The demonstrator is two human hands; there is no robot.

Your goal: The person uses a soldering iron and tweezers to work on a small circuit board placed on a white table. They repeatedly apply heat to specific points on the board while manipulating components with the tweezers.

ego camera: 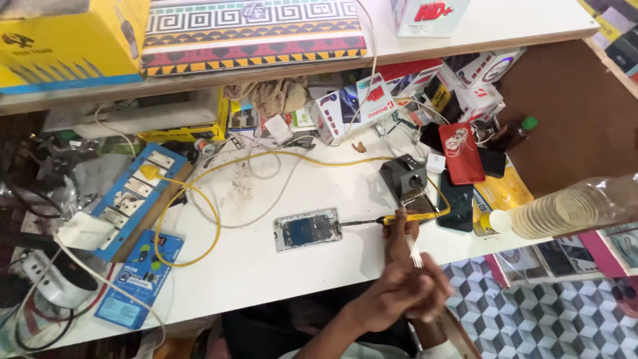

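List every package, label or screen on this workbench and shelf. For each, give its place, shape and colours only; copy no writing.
Yellow carton: shelf top, far left; boxy, black and blue marks.
White box: shelf top, right of centre; red print.
White carton: under the shelf, centre; tilted, red and dark panels.
White boxes: under the shelf, right; stacked, red accents.
Blue card pack: bench front left; flat rectangle.
Opened phone: bench centre; flat, silver frame, bluish inside.

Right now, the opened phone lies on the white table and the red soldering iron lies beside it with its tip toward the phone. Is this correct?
Not quite: the soldering iron has a yellow handle, not red, as the head view shows. The rest holds: the opened phone lies on the white table, and the iron lies beside it with its tip toward the phone.
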